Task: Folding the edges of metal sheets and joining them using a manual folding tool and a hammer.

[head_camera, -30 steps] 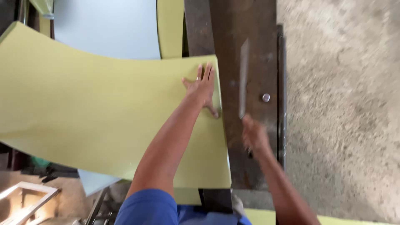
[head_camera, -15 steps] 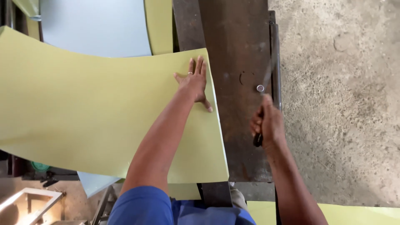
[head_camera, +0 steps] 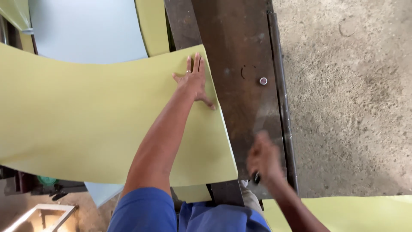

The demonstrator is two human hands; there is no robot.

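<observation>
A large yellow-green sheet (head_camera: 86, 120) lies bowed across the view, its right edge over a rusty brown metal bed (head_camera: 231, 51). My left hand (head_camera: 195, 81) presses flat on the sheet near its upper right corner, fingers spread. My right hand (head_camera: 264, 159) is blurred at the lower right of the bed and closed around a dark handle (head_camera: 256, 177). A long metal bar (head_camera: 279, 86) runs along the bed's right edge, lying low against it. Whether the handle belongs to that bar is hard to see through the blur.
A bolt head (head_camera: 263, 80) sits on the bed near the bar. A pale blue sheet (head_camera: 86, 30) and a yellow strip (head_camera: 152, 25) lie beyond. Another yellow sheet (head_camera: 343, 212) is at the bottom right. Rough concrete floor (head_camera: 352, 86) is on the right, a wooden frame (head_camera: 38, 215) at the bottom left.
The raised metal blade has swung down to the bed's right edge. My right hand dropped with it toward me. My left hand stayed flat on the sheet.
</observation>
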